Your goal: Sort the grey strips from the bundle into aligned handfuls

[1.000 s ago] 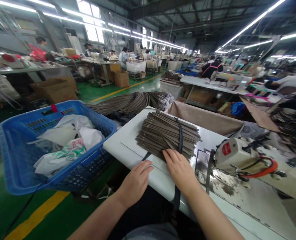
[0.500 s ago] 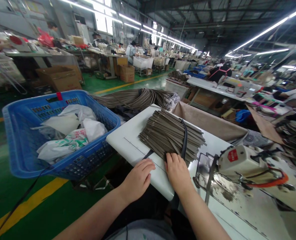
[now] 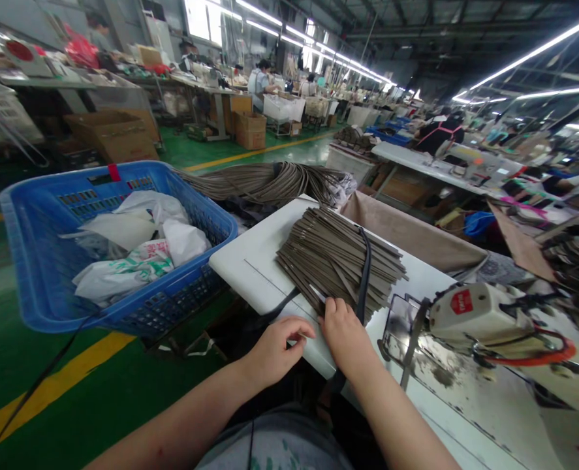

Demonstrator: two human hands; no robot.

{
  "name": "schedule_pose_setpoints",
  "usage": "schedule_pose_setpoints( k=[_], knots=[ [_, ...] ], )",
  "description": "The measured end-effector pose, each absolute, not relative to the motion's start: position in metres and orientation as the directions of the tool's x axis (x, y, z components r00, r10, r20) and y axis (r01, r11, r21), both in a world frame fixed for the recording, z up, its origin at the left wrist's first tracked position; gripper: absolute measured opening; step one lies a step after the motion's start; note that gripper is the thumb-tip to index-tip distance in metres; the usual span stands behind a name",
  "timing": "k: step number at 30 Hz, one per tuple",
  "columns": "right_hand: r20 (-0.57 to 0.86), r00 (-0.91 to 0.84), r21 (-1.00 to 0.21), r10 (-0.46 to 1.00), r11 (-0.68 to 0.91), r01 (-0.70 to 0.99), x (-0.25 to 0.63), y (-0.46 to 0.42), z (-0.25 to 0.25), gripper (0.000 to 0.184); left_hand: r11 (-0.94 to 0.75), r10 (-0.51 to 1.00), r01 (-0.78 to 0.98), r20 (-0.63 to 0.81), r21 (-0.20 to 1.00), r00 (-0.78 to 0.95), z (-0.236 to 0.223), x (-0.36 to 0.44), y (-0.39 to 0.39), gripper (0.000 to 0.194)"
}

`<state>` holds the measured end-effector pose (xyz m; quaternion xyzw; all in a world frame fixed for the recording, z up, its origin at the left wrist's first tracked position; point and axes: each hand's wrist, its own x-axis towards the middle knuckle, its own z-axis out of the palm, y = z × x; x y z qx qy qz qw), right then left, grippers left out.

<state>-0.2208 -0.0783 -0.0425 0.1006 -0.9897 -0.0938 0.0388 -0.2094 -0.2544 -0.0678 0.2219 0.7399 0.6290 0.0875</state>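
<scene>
A bundle of flat grey-brown strips lies on the white table top, with a black strap laid across it. At the bundle's near edge, my right hand has its fingers curled over the closest strips. Left of it, my left hand hovers by the table edge with thumb and forefinger brought together; what lies between them, if anything, is too small to name. A loose end of dark strap hangs off the table just behind my left hand.
To the left stands a blue plastic basket holding white plastic bags. A sewing machine is on the right. Behind the table lie long looped strips and a beige fabric-lined bin. Co-workers sit at distant machines.
My left hand has gone from outstretched fingers to a pinch, a little lower against the table. The loose strap end shows more beside it. My right hand stays at the bundle's edge.
</scene>
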Motion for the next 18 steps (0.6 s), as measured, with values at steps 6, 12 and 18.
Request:
schedule_pose_setpoints(
  k=[6,12,18],
  knots=[
    [-0.041,-0.99,0.187,-0.135,0.972,-0.14,-0.222,-0.085,-0.04,0.012,-0.012,0.475,0.024,0.027,1.0,-0.88,-0.079,-0.211,-0.253,0.02],
    [-0.152,-0.984,-0.021,-0.088,0.996,-0.086,-0.221,-0.08,-0.03,0.008,-0.243,0.457,-0.265,-0.131,0.933,-0.88,-0.08,-0.209,-0.251,0.025],
    [-0.232,-0.964,-0.692,-0.13,0.719,0.07,-0.214,-0.072,-0.016,0.017,-0.433,0.432,-0.43,-0.236,0.792,-0.87,-0.059,-0.207,-0.244,0.044]
  ],
)
